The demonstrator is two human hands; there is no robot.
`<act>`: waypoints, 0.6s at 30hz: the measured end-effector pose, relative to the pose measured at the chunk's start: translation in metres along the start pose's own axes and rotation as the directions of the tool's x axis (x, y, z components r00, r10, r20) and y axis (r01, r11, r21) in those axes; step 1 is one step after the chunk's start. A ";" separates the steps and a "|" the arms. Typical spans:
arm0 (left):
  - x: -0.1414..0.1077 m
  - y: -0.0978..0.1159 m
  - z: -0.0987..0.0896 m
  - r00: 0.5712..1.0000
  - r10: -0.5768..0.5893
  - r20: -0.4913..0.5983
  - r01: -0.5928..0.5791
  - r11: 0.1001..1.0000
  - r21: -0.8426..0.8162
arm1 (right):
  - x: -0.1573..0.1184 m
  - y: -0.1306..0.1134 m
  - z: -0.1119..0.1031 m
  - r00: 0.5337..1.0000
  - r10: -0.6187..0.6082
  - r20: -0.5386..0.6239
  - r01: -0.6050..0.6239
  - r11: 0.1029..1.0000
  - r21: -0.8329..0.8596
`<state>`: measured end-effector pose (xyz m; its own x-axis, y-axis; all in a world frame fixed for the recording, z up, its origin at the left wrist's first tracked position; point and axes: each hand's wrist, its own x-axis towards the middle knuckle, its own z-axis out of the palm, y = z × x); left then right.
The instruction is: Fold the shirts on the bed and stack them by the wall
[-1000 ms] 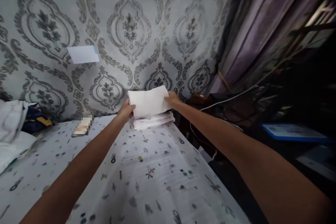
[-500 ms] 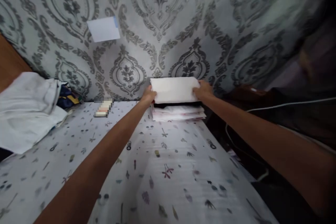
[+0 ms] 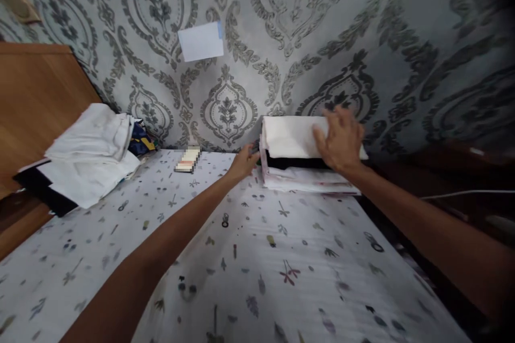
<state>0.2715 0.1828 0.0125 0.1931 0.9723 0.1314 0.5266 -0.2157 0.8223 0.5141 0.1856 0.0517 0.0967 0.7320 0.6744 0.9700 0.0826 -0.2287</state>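
A stack of folded clothes [image 3: 311, 177] lies at the far edge of the bed, against the wall. Its top piece is a folded white cloth [image 3: 293, 136], with a black layer and further white layers beneath. My right hand [image 3: 341, 136] rests over the right part of the white cloth, fingers spread and slightly blurred. At the stack's left side is my left hand [image 3: 244, 162], its fingers apart and pointing toward the stack's edge. I cannot tell whether its fingertips touch the layers.
A loose pile of clothes [image 3: 92, 139], white with black and dark blue pieces, lies on the left by a wooden board [image 3: 36, 75]. A small pixelated object [image 3: 188, 159] sits near the wall. The patterned sheet [image 3: 257, 257] covers the bed. A white cable [image 3: 466, 192] runs at right.
The view has turned left. Both hands have let go of the white cloth's edges; it now lies on the stack. My right hand has moved over its top, my left beside the stack.
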 end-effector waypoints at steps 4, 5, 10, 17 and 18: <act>-0.078 -0.036 -0.055 0.999 0.032 -0.026 -0.025 0.969 0.248 | -0.024 -0.010 0.018 0.953 -0.222 0.207 0.241 0.968 -0.072; -0.093 -0.043 -0.077 0.998 0.028 -0.053 -0.010 0.950 0.311 | -0.026 -0.010 0.020 0.949 -0.213 0.232 0.238 0.967 -0.087; -0.140 -0.066 -0.219 0.950 0.012 -0.312 0.187 0.779 0.598 | -0.026 -0.011 0.007 0.964 -0.170 0.207 0.187 0.980 -0.066; -0.159 -0.087 -0.364 0.788 0.006 -0.616 0.427 0.716 0.553 | -0.081 -0.028 -0.012 0.942 -0.308 0.133 0.287 0.945 0.159; -0.159 -0.089 -0.375 0.759 -0.002 -0.651 0.436 0.743 0.507 | -0.092 -0.029 -0.013 0.934 -0.328 0.141 0.300 0.936 0.185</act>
<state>-0.1171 0.0810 0.1260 -0.3930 0.7971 0.4585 0.8955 0.2186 0.3876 0.4798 0.1076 0.0056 -0.2591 0.7523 0.6058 0.8955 0.4221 -0.1411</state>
